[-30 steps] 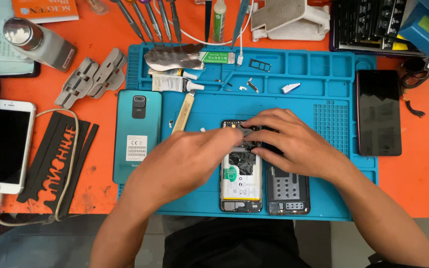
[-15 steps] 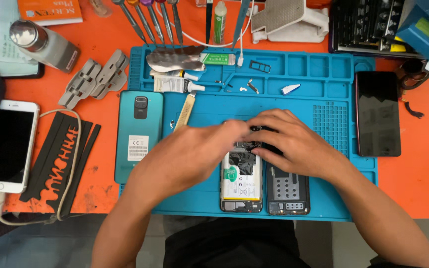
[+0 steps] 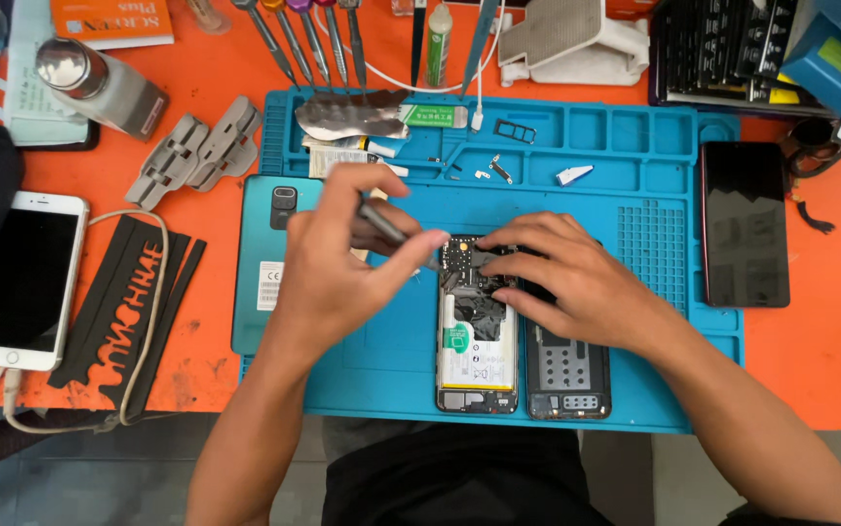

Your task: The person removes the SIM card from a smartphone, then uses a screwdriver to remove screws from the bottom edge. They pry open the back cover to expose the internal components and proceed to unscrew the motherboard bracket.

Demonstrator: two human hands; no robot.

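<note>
While my left hand (image 3: pixel 337 268) pinches a slim grey metal tool (image 3: pixel 381 222) between thumb and fingers, its tip slants down toward the top edge of the opened phone (image 3: pixel 477 326) lying face down near the middle of the blue mat (image 3: pixel 635 244). My right hand (image 3: pixel 576 278) rests over the phone's upper right corner, fingers (image 3: pixel 513 263) curled and pressing on the dark circuit area; I cannot tell whether they grip any small part, since the fingertips hide it. The phone's interior shows a matt black board above a pale, smooth battery with a round green sticker. Just beside it, on its right, lies a dark rectangular inner frame (image 3: pixel 566 375) pierced with small holes, its upper part covered by my right palm. A teal back cover (image 3: pixel 262 263), glossy and rounded at the corners, lies at the mat's left edge, partly hidden by my left wrist. The mat is soft-looking, with moulded compartments along its top holding tiny screws and a crumpled foil tube (image 3: pixel 347 117). On the orange tabletop (image 3: pixel 829 321), a black glass phone (image 3: pixel 744 222) lies right of the mat and a white phone (image 3: pixel 31 278) lies far left, its cable running off the lower edge. Screwdrivers (image 3: pixel 308 39) at the top are cut off by the frame.
</note>
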